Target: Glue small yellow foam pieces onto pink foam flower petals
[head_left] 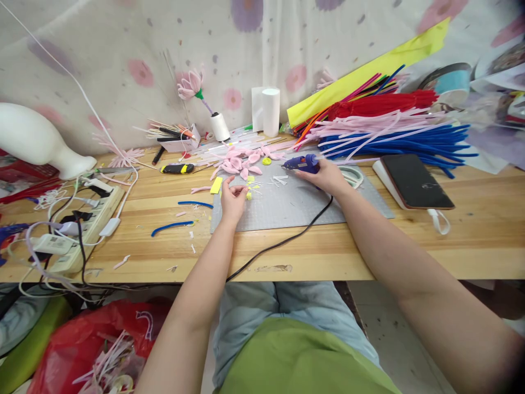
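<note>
My right hand is wrapped round a blue hot glue gun, its nozzle pointing left over the grey cutting mat. A black cord runs from the gun across the table edge. At the left of the mat, my left hand is closed in a pinch at a small yellow piece; the fingers partly hide it. Beside that hand lies a yellow strip. Pink pipe-cleaner petals are heaped just beyond, near a round yellow piece. Short white pieces lie between my hands.
Bundles of blue pipe cleaners and red ones fill the back right. A phone rests at the right. Power strips with tangled cables are at the left. A pink flower stands in a white spool behind a utility knife.
</note>
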